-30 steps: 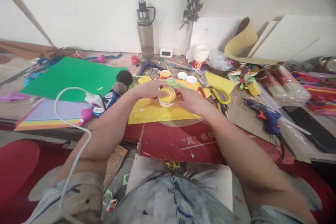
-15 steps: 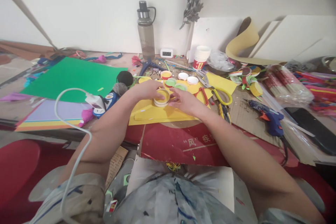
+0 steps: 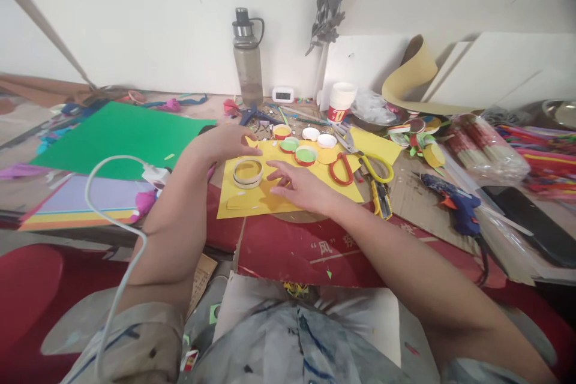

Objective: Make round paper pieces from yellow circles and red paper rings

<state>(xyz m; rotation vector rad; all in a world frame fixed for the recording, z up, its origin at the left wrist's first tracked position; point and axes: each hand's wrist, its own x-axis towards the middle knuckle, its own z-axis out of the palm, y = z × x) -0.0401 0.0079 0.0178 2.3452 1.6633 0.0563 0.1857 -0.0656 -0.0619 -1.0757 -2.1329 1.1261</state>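
Note:
Two pale rings [image 3: 248, 173], one seemingly on the other, rest on the yellow paper [image 3: 243, 207]. Just behind them hovers my left hand [image 3: 224, 141], its fingers stretched to the right and apart. A bit of yellow shows beside those fingertips, too small to name. To the right of the rings is my right hand [image 3: 294, 185], low over the paper with fingers spread and nothing in them. Beyond it lie a red-rimmed cap with green inside [image 3: 306, 155], a smaller green one [image 3: 289, 144], a yellow-filled one [image 3: 282, 132] and white caps [image 3: 326, 141].
Scissors [image 3: 378, 167] with red and yellow handles and a yellow utility knife [image 3: 381, 198] lie to the right. Further right are a blue glue gun [image 3: 454, 201] and a black phone [image 3: 531, 225]. A water bottle [image 3: 248, 66] stands behind. A white cable [image 3: 92, 186] crosses by my left arm.
The rings now lie further left on the paper. My left hand has come off them, moving left and away from me. My right hand is slightly lower and more to the left.

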